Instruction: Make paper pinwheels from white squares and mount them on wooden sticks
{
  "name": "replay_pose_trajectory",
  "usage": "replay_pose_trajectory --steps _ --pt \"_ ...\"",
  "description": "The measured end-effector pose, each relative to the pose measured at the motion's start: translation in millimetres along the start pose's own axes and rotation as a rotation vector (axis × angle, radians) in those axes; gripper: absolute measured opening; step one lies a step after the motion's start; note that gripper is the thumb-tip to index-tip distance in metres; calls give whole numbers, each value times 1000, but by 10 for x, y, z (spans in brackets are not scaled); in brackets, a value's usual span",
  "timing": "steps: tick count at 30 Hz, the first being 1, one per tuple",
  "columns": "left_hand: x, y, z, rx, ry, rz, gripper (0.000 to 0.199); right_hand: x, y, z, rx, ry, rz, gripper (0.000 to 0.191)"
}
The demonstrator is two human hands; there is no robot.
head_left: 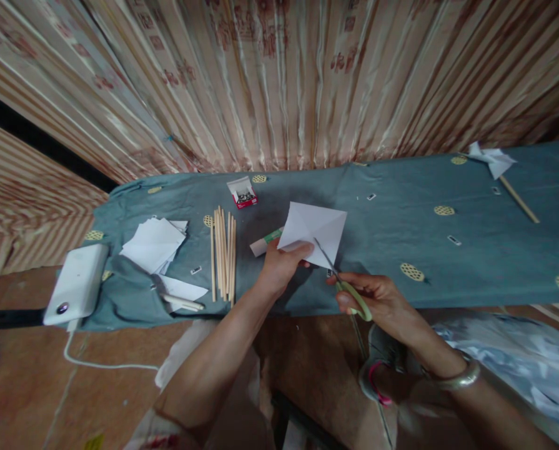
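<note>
A square sheet of white paper (313,225) with faint creases is held above the table by my left hand (279,265), which is closed on its lower left edge with the thumb on top. In my right hand (370,297) is a pair of scissors (354,299) with light green handles. Their blades lie at the paper's lower corner and point toward its middle. Just behind my left hand, a small green-and-white box (262,242) is partly hidden by the paper.
Left of my hands are several wooden sticks (223,256), a pile of white paper sheets (153,242) and an open red box (244,194) of small dark items. A white power bank (77,284) with a cable sits at the left edge. A paper pinwheel (492,161) on a stick lies far right.
</note>
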State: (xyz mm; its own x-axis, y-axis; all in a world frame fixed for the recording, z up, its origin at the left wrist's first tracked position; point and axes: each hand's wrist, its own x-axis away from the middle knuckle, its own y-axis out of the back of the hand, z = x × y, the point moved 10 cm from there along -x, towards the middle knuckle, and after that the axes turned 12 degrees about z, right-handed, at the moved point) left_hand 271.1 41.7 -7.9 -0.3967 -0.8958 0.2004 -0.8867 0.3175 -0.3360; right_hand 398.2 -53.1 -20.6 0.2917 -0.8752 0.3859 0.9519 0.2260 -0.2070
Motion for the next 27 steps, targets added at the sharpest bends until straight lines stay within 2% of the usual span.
replay_pose_trajectory --steps 15,23,27 --pt "-12 -3 8 23 -5 10 18 -24 3 -46 -99 2 -26 42" --pt "-8 33 29 39 -2 -23 26 -25 -51 -38 -92 28 32 41" --pt "-9 91 69 80 -10 -81 29 -7 -64 -30 -65 28 56 44"
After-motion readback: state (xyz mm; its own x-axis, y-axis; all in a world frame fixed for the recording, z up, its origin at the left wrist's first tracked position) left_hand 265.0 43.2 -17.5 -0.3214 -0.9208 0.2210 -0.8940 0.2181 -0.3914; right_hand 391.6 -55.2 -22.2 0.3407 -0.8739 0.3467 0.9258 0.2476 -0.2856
